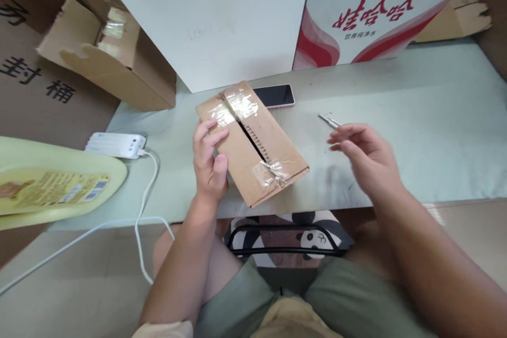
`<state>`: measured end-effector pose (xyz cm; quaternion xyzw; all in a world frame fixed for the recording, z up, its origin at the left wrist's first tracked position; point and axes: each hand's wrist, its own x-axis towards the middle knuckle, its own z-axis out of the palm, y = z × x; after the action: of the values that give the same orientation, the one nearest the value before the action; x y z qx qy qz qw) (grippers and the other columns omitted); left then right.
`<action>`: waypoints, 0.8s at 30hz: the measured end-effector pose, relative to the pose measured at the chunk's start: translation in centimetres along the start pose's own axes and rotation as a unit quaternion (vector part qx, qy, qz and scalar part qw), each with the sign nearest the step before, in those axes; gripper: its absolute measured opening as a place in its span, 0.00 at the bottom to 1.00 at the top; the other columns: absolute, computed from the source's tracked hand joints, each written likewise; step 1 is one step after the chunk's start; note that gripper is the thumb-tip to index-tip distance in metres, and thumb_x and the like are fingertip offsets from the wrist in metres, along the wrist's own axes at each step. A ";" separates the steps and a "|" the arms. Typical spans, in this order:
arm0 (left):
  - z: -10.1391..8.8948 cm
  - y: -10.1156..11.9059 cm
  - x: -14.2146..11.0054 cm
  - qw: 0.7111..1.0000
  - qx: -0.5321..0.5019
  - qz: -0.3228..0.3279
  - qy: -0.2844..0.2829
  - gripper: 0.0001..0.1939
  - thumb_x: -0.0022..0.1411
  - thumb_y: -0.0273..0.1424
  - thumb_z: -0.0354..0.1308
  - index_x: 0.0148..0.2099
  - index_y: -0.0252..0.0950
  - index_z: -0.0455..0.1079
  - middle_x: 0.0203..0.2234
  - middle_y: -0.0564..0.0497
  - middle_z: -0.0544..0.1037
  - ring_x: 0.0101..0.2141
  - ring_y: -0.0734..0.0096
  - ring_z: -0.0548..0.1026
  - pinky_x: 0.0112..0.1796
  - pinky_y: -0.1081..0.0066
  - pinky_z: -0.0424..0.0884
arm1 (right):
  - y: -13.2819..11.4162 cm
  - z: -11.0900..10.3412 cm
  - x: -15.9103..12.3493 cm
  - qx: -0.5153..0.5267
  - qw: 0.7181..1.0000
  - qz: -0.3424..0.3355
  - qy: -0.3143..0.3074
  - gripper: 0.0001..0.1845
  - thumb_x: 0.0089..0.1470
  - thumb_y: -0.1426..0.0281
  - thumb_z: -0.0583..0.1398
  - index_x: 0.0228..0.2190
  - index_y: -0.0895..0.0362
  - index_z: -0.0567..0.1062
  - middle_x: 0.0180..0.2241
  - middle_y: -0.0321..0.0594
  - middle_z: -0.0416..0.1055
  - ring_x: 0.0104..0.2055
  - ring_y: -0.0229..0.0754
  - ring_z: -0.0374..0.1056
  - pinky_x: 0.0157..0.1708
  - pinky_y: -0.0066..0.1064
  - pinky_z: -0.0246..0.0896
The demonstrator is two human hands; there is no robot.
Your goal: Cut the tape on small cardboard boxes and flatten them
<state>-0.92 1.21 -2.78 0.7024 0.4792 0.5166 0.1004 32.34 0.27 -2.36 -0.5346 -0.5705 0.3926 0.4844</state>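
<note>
A small brown cardboard box [263, 142] is tilted over the table, its top seam slit open in the middle, with shiny clear tape at both ends. My left hand [209, 158] grips the box along its left edge, fingertips on the top face. To the right of the box, my right hand [366, 156] has its fingers bent around the end of a slim silver tool that looks like a craft knife [328, 120]. The tool's thin end points up and left, away from me. Part of it is hidden by the fingers.
Behind the box lies a phone [277, 96]. Large white cartons [222, 31] line the back of the pale green table [435, 116]. At left are an open cardboard box [130, 74], a white power bank [116, 144] with a cable, and a yellow bottle [59, 179].
</note>
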 end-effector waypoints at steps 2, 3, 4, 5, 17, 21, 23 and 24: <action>0.1 0.2 -0.1 1.000 -0.003 -0.008 0.003 0.25 0.72 0.54 0.46 0.55 0.45 0.73 0.61 0.45 0.72 0.65 0.50 0.67 0.69 0.46 0.59 | 1.4 -2.2 1.0 -0.190 0.978 0.013 0.081 0.17 0.55 0.58 0.65 0.45 0.51 0.77 0.46 0.48 0.77 0.48 0.55 0.75 0.52 0.54 0.72; 0.1 0.2 -0.1 1.000 -0.004 -0.011 0.005 0.24 0.72 0.54 0.47 0.55 0.45 0.73 0.61 0.45 0.72 0.65 0.50 0.67 0.69 0.46 0.59 | 2.2 -3.1 1.5 -0.273 0.957 0.026 0.096 0.20 0.53 0.60 0.65 0.47 0.53 0.77 0.48 0.51 0.76 0.49 0.58 0.74 0.53 0.58 0.70; 0.2 0.3 -0.1 1.000 -0.006 -0.012 0.007 0.24 0.73 0.53 0.47 0.55 0.45 0.73 0.61 0.45 0.72 0.65 0.51 0.67 0.69 0.46 0.59 | 2.9 -3.8 1.9 -0.340 0.935 0.044 0.096 0.23 0.51 0.61 0.64 0.49 0.55 0.77 0.49 0.55 0.75 0.50 0.61 0.72 0.54 0.61 0.68; 0.2 0.4 -0.1 1.000 -0.009 -0.010 0.009 0.23 0.73 0.52 0.47 0.55 0.45 0.74 0.61 0.45 0.71 0.65 0.51 0.67 0.69 0.47 0.59 | 3.5 -4.2 2.2 -0.391 0.915 0.060 0.086 0.26 0.51 0.61 0.64 0.51 0.56 0.77 0.49 0.57 0.75 0.50 0.63 0.72 0.55 0.62 0.66; 0.1 0.3 0.0 1.000 -0.011 -0.023 0.002 0.25 0.72 0.54 0.48 0.56 0.44 0.74 0.62 0.44 0.71 0.66 0.49 0.66 0.69 0.45 0.59 | 0.6 -1.6 2.2 -0.285 0.955 0.083 0.009 0.10 0.55 0.61 0.59 0.36 0.52 0.74 0.33 0.41 0.73 0.31 0.45 0.68 0.33 0.40 0.65; 0.2 1.0 -0.1 1.000 -0.010 -0.005 0.010 0.22 0.74 0.50 0.49 0.59 0.47 0.73 0.64 0.47 0.70 0.67 0.51 0.67 0.70 0.46 0.58 | -0.6 -0.6 0.5 -0.112 0.993 0.041 0.001 0.12 0.60 0.60 0.60 0.43 0.49 0.65 0.28 0.32 0.72 0.22 0.38 0.63 0.23 0.34 0.59; 0.3 1.8 -0.2 0.999 -0.013 0.023 0.042 0.20 0.75 0.47 0.48 0.61 0.49 0.73 0.65 0.49 0.70 0.68 0.53 0.66 0.72 0.46 0.54 | -1.1 0.0 -0.3 -0.060 0.998 0.021 -0.007 0.16 0.61 0.60 0.62 0.48 0.46 0.63 0.26 0.29 0.70 0.18 0.37 0.59 0.19 0.33 0.54; 0.3 2.3 -0.4 0.997 -0.012 0.043 0.058 0.21 0.75 0.47 0.48 0.62 0.51 0.72 0.64 0.50 0.71 0.68 0.53 0.65 0.72 0.46 0.53 | -1.4 0.3 -0.5 -0.045 0.999 0.007 -0.008 0.17 0.62 0.60 0.63 0.49 0.45 0.63 0.26 0.28 0.69 0.17 0.36 0.57 0.18 0.33 0.52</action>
<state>0.68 -0.21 -1.67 0.6896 0.4475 0.5663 0.0589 31.73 -0.39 -1.13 -0.5566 -0.5878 0.3739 0.4527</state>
